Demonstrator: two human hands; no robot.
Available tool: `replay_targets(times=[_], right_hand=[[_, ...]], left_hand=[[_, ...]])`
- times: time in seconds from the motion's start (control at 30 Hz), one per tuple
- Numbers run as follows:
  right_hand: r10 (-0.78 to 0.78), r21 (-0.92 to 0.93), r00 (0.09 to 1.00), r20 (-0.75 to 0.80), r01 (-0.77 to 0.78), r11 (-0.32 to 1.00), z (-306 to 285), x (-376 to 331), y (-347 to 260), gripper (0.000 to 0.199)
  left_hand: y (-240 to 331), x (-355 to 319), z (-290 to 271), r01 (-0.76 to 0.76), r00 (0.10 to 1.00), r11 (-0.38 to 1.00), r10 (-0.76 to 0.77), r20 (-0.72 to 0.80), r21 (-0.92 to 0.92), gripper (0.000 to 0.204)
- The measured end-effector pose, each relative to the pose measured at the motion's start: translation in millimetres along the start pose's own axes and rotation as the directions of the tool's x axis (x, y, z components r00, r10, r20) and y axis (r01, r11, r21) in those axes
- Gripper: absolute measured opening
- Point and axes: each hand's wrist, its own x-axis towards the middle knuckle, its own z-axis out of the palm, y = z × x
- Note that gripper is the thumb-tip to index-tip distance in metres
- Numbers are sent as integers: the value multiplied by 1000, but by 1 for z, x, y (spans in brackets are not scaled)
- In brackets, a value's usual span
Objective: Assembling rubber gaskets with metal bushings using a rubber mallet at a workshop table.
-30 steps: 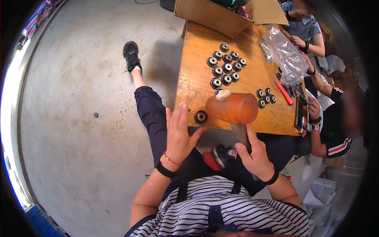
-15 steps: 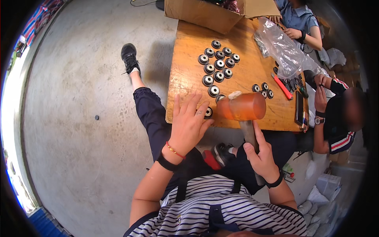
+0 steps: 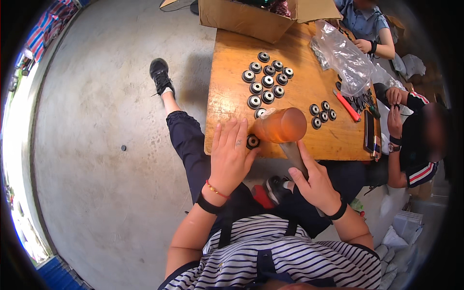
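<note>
My right hand [image 3: 316, 186] grips the handle of a mallet [image 3: 280, 126] with a translucent orange head. The mallet's head hangs over the table's near edge, just right of one small black roller wheel [image 3: 253, 141]. My left hand [image 3: 229, 153] lies beside that wheel, fingers stretched out and apart, the thumb close to it; whether they touch I cannot tell. More black roller wheels [image 3: 268, 81] with shiny metal centres stand in a loose cluster beyond the mallet. The mallet's head partly covers the nearest of them. Several more wheels [image 3: 323, 116] form a small group to the right.
The wooden table [image 3: 232, 50] carries a cardboard box [image 3: 246, 21] at its far end. On the right lie a clear plastic bag [image 3: 345, 60], a red-handled tool [image 3: 347, 105] and a pile of black parts [image 3: 360, 102]. Two people sit at the right and far right sides.
The mallet has moved left and slightly nearer the wheel by my left hand, its head turned. My left hand stays almost in place.
</note>
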Motion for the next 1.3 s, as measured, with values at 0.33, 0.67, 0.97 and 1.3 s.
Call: replay_targets(times=[0.33, 0.67, 0.97, 1.3], right_hand=[[514, 415, 858, 4, -469, 780, -15, -17, 0, 63], [149, 242, 989, -10, -142, 960, -33, -15, -23, 61], [73, -187, 982, 176, -39, 982, 4, -6, -16, 71], [490, 747, 870, 46, -356, 562, -9, -56, 2, 65]], left_hand=[[16, 28, 25, -210, 977, 963, 203, 58, 168, 36], [-10, -6, -12, -100, 993, 994, 97, 61, 41, 75], [-8, -5, -7, -74, 995, 997, 76, 69, -20, 83], [14, 15, 7, -89, 993, 955, 62, 101, 282, 67]])
